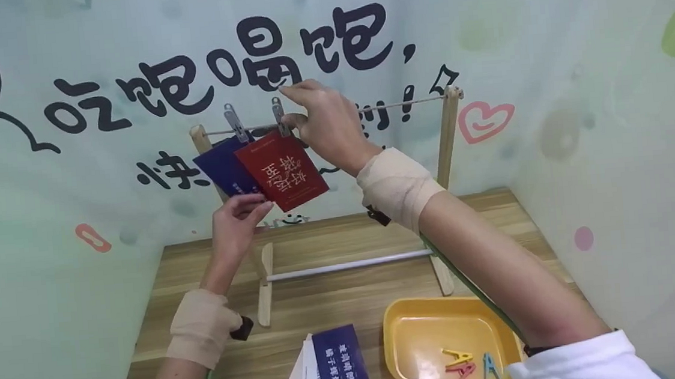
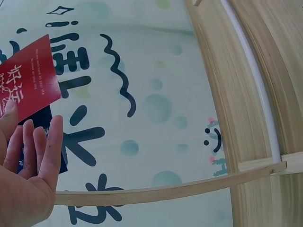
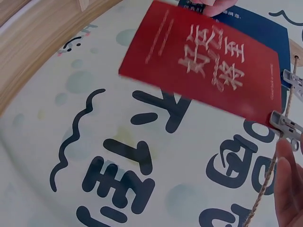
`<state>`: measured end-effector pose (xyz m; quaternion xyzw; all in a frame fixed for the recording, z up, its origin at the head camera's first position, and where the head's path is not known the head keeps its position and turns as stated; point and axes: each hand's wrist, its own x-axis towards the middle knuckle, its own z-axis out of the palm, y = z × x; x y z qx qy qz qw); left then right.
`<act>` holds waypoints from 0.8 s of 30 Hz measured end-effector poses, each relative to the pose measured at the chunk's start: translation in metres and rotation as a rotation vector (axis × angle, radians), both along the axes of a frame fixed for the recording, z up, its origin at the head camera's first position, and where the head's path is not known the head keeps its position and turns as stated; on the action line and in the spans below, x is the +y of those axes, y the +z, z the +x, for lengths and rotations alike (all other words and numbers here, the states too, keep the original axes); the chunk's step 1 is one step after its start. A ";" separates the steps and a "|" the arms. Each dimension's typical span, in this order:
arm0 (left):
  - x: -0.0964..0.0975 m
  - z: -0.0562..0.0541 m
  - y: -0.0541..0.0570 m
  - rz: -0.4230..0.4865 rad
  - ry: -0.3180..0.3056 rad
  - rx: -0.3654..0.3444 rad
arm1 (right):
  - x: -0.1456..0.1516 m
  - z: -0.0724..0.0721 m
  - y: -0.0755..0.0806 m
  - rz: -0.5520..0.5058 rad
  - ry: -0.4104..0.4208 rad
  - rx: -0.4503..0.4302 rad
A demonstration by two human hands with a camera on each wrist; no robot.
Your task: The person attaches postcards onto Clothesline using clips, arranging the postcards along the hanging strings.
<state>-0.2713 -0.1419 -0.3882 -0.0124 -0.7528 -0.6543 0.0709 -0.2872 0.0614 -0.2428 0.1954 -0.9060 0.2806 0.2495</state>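
Note:
A red card (image 1: 282, 173) with white lettering hangs from a metal clip (image 1: 279, 119) on a string. My left hand (image 1: 236, 224) pinches this card's lower left edge, thumb in front and fingers behind it. Partly covered by the red card, a dark blue card (image 1: 224, 165) hangs from a second metal clip (image 1: 236, 123). My right hand (image 1: 329, 121) is right beside the red card's clip, its thumb and index finger spread apart. The right wrist view shows the red card's clip (image 3: 286, 125) gripping the card edge, near the right fingertips (image 3: 286, 165).
The string (image 1: 406, 104) runs between two wooden posts (image 1: 449, 138), joined low down by a white bar (image 1: 349, 266). Nearer lie a stacked blue card (image 1: 344, 366) and pale cards (image 1: 307, 375). A yellow tray (image 1: 408, 328) holds several colored clothespins (image 1: 461, 372).

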 end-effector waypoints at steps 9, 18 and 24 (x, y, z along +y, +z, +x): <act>-0.001 0.010 -0.007 -0.015 0.011 -0.008 | 0.017 0.015 -0.004 -0.048 0.066 0.129; -0.006 0.024 -0.014 -0.014 -0.007 -0.010 | 0.035 0.038 -0.022 -0.093 0.171 0.132; -0.009 0.033 -0.025 -0.003 0.021 0.005 | 0.047 0.052 -0.044 -0.106 0.236 0.133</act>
